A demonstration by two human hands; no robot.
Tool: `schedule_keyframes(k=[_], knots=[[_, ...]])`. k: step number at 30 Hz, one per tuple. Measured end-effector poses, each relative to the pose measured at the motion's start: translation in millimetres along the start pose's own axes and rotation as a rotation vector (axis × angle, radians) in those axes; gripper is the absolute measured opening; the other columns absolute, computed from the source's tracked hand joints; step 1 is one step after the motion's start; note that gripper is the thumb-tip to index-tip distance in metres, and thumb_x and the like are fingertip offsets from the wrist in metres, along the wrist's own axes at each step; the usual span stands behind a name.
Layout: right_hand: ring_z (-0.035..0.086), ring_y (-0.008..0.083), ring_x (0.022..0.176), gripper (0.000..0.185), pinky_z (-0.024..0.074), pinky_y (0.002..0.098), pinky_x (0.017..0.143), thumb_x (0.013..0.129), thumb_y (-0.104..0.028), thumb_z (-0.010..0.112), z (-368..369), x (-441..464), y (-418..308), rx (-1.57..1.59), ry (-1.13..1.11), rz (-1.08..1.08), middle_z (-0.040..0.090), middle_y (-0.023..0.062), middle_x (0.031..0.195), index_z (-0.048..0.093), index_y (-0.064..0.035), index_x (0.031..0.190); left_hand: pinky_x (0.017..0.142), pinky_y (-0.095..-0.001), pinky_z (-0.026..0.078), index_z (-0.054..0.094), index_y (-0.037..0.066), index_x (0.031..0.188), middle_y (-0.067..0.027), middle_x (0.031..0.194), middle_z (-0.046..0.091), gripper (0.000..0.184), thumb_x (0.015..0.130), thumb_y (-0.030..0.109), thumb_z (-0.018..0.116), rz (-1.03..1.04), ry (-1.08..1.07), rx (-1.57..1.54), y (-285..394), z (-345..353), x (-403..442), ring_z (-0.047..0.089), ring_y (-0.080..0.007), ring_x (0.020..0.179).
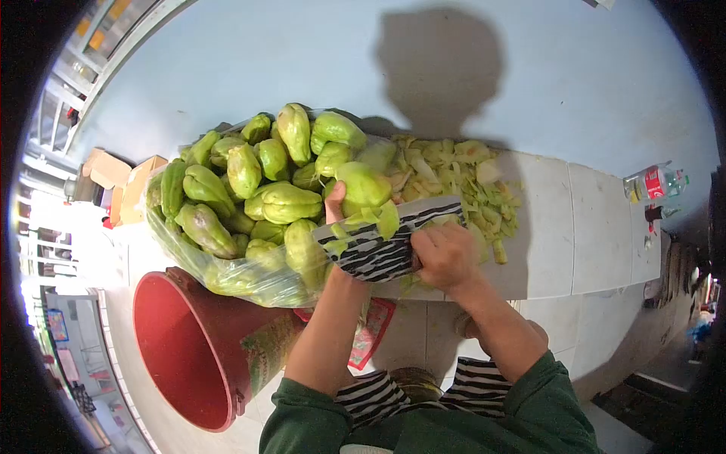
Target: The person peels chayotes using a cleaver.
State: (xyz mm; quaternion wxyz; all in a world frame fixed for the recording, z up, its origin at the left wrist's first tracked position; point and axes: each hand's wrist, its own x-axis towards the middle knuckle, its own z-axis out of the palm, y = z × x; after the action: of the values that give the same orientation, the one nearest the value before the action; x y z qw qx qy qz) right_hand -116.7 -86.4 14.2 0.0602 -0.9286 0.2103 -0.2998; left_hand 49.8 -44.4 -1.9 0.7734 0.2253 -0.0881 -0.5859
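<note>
My left hand (336,198) is closed around a pale green chayote (364,188), its thumb against the near side and the other fingers mostly hidden. My right hand (446,253) grips the dark handle of a broad cleaver (378,244). Black and white stripes show on the wide blade, apparently a reflection of the striped shorts. Strips of green peel cling to the blade near the chayote. Left of my hands, a clear plastic bag (189,265) lies open, heaped with whole chayotes (283,203). Behind and right of the cleaver spreads a pile of peelings (473,181).
A large red bucket (181,348) lies tipped below the bag. The white tiled ledge (548,227) runs along a pale blue wall (302,53). Plastic bottles (658,183) stand at its right end. Cardboard boxes (136,189) sit left of the bag.
</note>
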Motion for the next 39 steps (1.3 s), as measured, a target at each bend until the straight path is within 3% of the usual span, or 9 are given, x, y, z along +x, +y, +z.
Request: schedule_keyframes(k=[9,13,15,24,27,29,32,36,39], knots=[[0.057,0.0204,0.057,0.011,0.044,0.0326,0.055,0.063,-0.015,0.058,0.2,0.7,-4.8,0.005,0.008,-0.043,0.053,0.0026,0.06,0.048,-0.0118,0.067,0.074,-0.0375,0.053,0.052,0.004,0.111,-0.0178,0.097,0.061,0.052,0.086,0.048,0.049,0.045,0.03,0.043,-8.5,13.8,-1.4,0.062,-0.0271,0.083],[0.052,0.0284,0.052,0.018,0.0403,0.0382,0.05,0.057,-0.01,0.061,1.8,-0.8,1.7,0.067,0.043,0.056,0.048,0.007,0.056,0.045,-0.0081,0.064,0.075,-0.0401,0.052,0.051,0.003,0.113,-0.0186,0.098,0.061,0.052,0.086,0.047,0.049,-0.003,0.086,-0.004,-6.1,15.8,-5.5,0.061,-0.029,0.085],[0.052,0.0298,0.052,0.018,0.0405,0.0397,0.05,0.058,-0.01,0.061,2.7,-3.5,11.3,0.066,0.034,0.105,0.048,0.0076,0.056,0.044,-0.0079,0.064,0.079,-0.0435,0.051,0.051,0.002,0.113,-0.0187,0.097,0.061,0.052,0.085,0.046,0.049,0.078,0.282,-0.008,-6.0,13.7,0.0,0.06,-0.0317,0.087],[0.059,0.0291,0.056,0.016,0.046,0.0415,0.054,0.063,-0.02,0.063,-7.0,2.4,2.3,0.085,-0.037,0.044,0.058,0.0089,0.06,0.053,-0.0106,0.072,0.077,-0.0395,0.051,0.054,0.002,0.111,-0.0143,0.1,0.063,0.043,0.083,0.035,0.054,-0.072,-0.016,-0.153,-5.2,-2.3,-2.0,0.062,-0.0261,0.09],[0.056,0.0334,0.055,0.022,0.0447,0.0411,0.051,0.061,-0.015,0.069,4.4,-7.3,31.0,0.057,-0.048,0.234,0.055,0.0125,0.06,0.049,-0.0066,0.068,0.074,-0.0409,0.051,0.052,0.003,0.113,-0.0126,0.103,0.062,0.045,0.083,0.037,0.053,0.192,0.386,0.001,-8.5,30.0,-3.9,0.061,-0.0262,0.091],[0.057,0.0344,0.057,0.022,0.0449,0.0421,0.052,0.065,-0.017,0.069,1.1,-4.2,50.9,-0.086,-0.138,0.542,0.056,0.0135,0.059,0.051,-0.0049,0.07,0.073,-0.0439,0.051,0.051,0.004,0.113,-0.0118,0.103,0.061,0.044,0.084,0.038,0.051,0.142,0.261,0.012,1.9,22.0,-6.8,0.06,-0.0265,0.092],[0.063,0.0359,0.066,0.028,0.0496,0.0469,0.059,0.071,-0.027,0.069,-11.9,1.2,51.9,-0.015,-0.169,0.581,0.062,0.0156,0.066,0.055,-0.0056,0.081,0.072,-0.0452,0.05,0.053,0.006,0.114,-0.0127,0.101,0.061,0.047,0.086,0.043,0.047,0.152,0.244,0.049,6.8,20.2,-6.2,0.06,-0.0293,0.091],[0.062,0.0363,0.064,0.031,0.0485,0.0471,0.059,0.064,-0.025,0.073,-13.9,-0.4,33.7,0.044,-0.252,0.485,0.061,0.0142,0.066,0.054,-0.0068,0.079,0.075,-0.0458,0.051,0.052,0.003,0.115,-0.0142,0.101,0.061,0.052,0.085,0.045,0.047,0.15,0.344,0.028,3.1,21.0,-0.4,0.06,-0.0317,0.091],[0.06,0.0342,0.061,0.033,0.0475,0.0451,0.058,0.056,-0.022,0.073,-10.5,-1.7,17.8,0.099,-0.152,0.167,0.059,0.0109,0.064,0.052,-0.0084,0.076,0.079,-0.0451,0.051,0.052,0.0,0.115,-0.018,0.102,0.062,0.058,0.084,0.048,0.047,0.112,0.323,0.069,0.9,8.3,-0.3,0.061,-0.0327,0.09]])
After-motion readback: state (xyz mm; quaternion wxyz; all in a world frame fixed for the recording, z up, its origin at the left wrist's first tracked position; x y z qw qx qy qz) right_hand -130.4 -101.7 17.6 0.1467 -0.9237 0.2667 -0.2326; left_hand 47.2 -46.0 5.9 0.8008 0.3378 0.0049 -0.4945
